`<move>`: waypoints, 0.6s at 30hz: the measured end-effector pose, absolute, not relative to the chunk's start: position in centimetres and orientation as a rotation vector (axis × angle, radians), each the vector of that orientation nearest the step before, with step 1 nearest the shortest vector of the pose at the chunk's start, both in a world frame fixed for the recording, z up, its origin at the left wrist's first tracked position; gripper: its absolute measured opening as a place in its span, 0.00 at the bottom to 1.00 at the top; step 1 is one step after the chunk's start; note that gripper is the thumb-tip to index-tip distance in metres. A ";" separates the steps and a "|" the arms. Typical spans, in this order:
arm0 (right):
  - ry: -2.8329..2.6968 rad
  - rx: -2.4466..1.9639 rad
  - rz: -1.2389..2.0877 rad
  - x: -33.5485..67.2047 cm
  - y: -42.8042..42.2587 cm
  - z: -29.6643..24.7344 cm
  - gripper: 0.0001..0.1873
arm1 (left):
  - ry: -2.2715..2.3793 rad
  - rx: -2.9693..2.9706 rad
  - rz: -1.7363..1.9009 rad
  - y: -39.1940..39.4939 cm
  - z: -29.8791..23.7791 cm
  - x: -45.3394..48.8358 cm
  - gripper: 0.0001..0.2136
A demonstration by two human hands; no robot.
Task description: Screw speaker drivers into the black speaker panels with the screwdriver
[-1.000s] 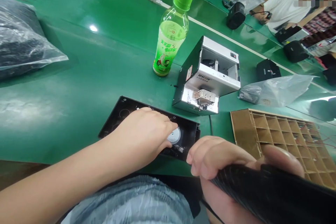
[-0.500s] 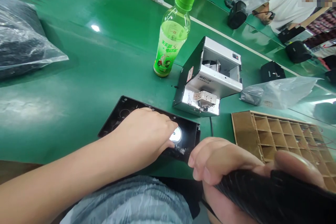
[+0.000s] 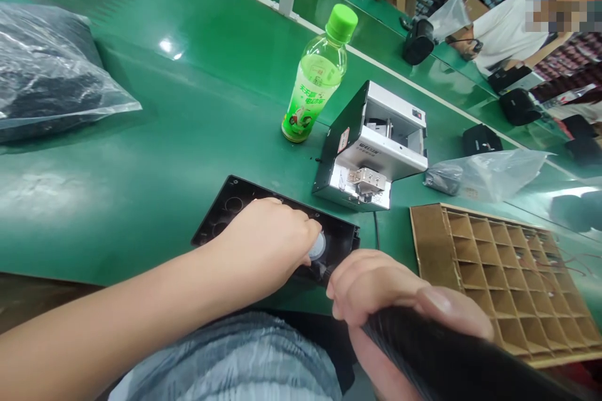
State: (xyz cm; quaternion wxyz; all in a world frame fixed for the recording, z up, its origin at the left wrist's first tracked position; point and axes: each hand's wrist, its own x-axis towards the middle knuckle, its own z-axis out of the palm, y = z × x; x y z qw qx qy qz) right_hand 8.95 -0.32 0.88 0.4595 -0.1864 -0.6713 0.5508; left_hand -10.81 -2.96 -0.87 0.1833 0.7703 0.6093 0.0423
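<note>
A black plastic panel [image 3: 226, 203] lies flat on the green table, near its front edge. My left hand [image 3: 270, 241] rests on the panel with its fingers curled down on a small round silver part [image 3: 318, 245] seated in it. My right hand [image 3: 385, 301] is closed round the ribbed black handle of a tool [image 3: 446, 360]. The tool's tip [image 3: 324, 270] meets the panel just below the round part.
A green-capped drink bottle [image 3: 317, 78] and a small silver-and-black machine [image 3: 374, 150] stand behind the panel. A cardboard grid tray [image 3: 498, 263] lies at the right, clear plastic bags [image 3: 489, 172] beyond it and another bag [image 3: 51, 84] at far left. A person in white sits across the table.
My view has shifted slightly. My left fingers have closed further over the round silver part, and my right hand with the tool has moved a little left toward the panel.
</note>
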 end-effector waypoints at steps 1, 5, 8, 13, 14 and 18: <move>-1.631 -0.449 1.361 8.8 -0.5 0.8 0.19 | 1.719 2.173 0.117 -3.0 -0.8 -10.8 0.10; -1.599 -0.498 1.327 7.8 -1.0 0.8 0.20 | 1.716 2.194 0.128 -2.9 -0.7 -10.8 0.09; -1.540 -0.467 1.230 7.3 -1.1 1.0 0.25 | 1.691 2.235 0.129 -2.6 -0.6 -11.0 0.12; -1.646 -0.514 1.188 7.3 -0.9 1.8 0.24 | 1.602 2.319 0.152 -2.1 -0.6 -11.6 0.06; -1.655 -0.526 1.170 7.4 -0.9 2.0 0.23 | 1.602 2.315 0.173 -2.1 -0.6 -11.7 0.04; -1.686 -0.557 1.110 7.7 -0.7 2.5 0.23 | 1.625 2.282 0.231 -2.0 -0.7 -11.9 0.05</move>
